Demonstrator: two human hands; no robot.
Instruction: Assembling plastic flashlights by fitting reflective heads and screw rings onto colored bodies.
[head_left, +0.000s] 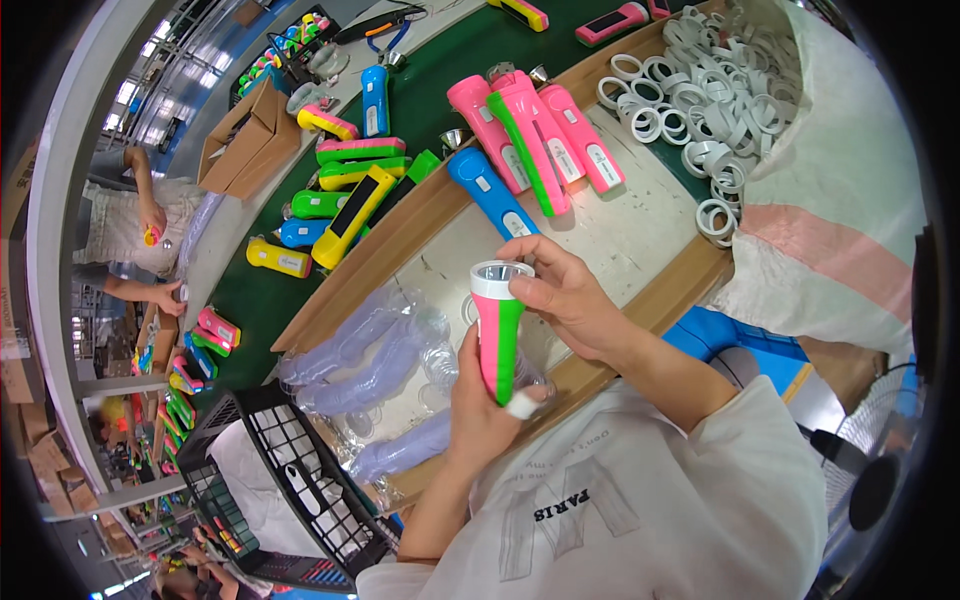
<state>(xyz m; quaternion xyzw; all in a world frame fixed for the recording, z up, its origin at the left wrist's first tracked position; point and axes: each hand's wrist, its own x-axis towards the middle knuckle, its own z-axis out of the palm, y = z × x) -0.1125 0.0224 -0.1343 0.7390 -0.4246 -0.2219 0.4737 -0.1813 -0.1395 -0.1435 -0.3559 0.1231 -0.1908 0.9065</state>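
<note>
A pink and green flashlight (497,335) stands upright in front of me, its head with a white ring (488,281) pointing up and the reflector showing inside. My left hand (474,402) is closed around the flashlight's body from the left and below. With thumb and fingers, my right hand (572,300) grips the white ring at the rim. Just beyond, a blue flashlight (490,190) and several pink ones, such as the pink and green one (540,140), lie in a shallow cardboard tray (620,245).
White rings (715,100) spill from a white woven sack (840,170) at the right. Clear plastic-wrapped lens stacks (370,365) lie at the tray's left. Colourful flashlights (352,215) cover the green belt (235,310). A black crate (300,470) stands lower left; a co-worker's hand (152,218) shows at far left.
</note>
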